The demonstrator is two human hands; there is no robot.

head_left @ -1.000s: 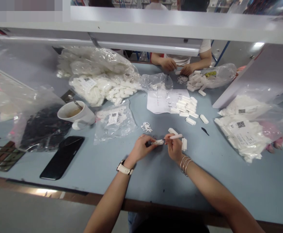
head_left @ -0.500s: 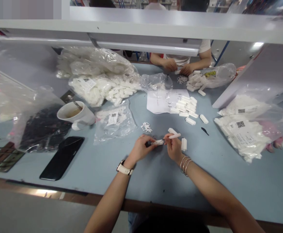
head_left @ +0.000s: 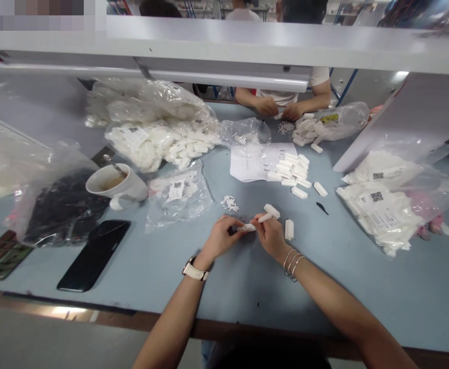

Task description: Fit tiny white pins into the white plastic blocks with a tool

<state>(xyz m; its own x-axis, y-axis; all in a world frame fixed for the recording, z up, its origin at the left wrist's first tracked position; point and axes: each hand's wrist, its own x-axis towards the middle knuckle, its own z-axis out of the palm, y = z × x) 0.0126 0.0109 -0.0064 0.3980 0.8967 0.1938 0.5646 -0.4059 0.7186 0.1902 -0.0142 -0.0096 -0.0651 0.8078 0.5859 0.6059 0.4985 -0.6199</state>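
Observation:
My left hand [head_left: 221, 239] is closed, its thumb and fingers pinching one end of a narrow white plastic piece [head_left: 246, 227]. Close against the other end of that piece is my right hand [head_left: 271, 237], wrapped round a white pen-like tool [head_left: 265, 218]; its tip is hidden by the fingers. Just beyond the right hand lies a white plastic block [head_left: 272, 210]. A second white block [head_left: 289, 229] stands to the right of that hand. Beyond my left hand is a little pile of tiny white parts [head_left: 229, 203].
White blocks [head_left: 291, 168] are heaped on a paper sheet [head_left: 243, 166]. Bags of white parts [head_left: 151, 143] stand at back left, more bags [head_left: 380, 205] at right. A mug [head_left: 134, 187] and phone [head_left: 94, 255] are on the left. Across the table, a person's hands [head_left: 266, 106] work.
My right hand has tilted the pen-like tool and shifted slightly left. My left hand still pinches the white plastic piece. The whole view has moved a little.

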